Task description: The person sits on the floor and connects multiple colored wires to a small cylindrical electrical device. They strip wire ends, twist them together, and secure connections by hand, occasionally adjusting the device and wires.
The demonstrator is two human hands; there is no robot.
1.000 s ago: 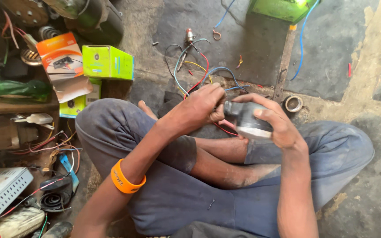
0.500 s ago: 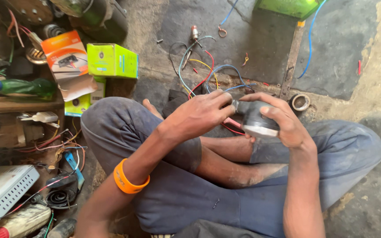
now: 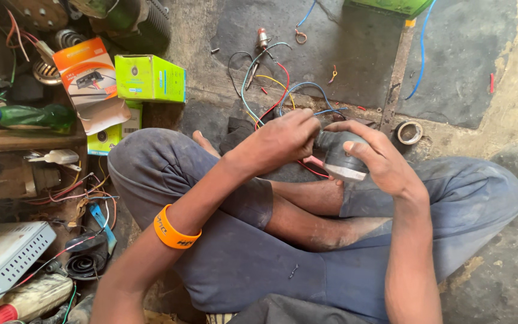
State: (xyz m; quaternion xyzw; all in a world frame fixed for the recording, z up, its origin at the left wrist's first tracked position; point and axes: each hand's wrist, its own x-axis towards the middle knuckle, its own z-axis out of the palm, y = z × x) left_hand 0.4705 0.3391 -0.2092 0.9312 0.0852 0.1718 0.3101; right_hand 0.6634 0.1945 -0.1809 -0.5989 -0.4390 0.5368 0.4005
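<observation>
Here, right hand (image 3: 385,159) wrapped around a grey cylindrical part (image 3: 340,157), left hand (image 3: 286,137) with fingers pinched shut on its coloured wires (image 3: 283,99), green box (image 3: 150,78) far left on the floor.

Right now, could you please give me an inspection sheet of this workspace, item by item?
Surface: worn, cracked concrete floor with a dark mat; the person sits cross-legged on it.
Job's things: small grey round part with coloured wires running from it.
Clutter: two green boxes, orange box, green bottle, tape roll, perforated metal case.
Grippers: right hand wraps the grey part; left hand pinches at its top, orange wristband on that arm.
Cables: loose blue cable across the floor; tangled wires at left.
Surroundings: low wooden shelf at left.
</observation>
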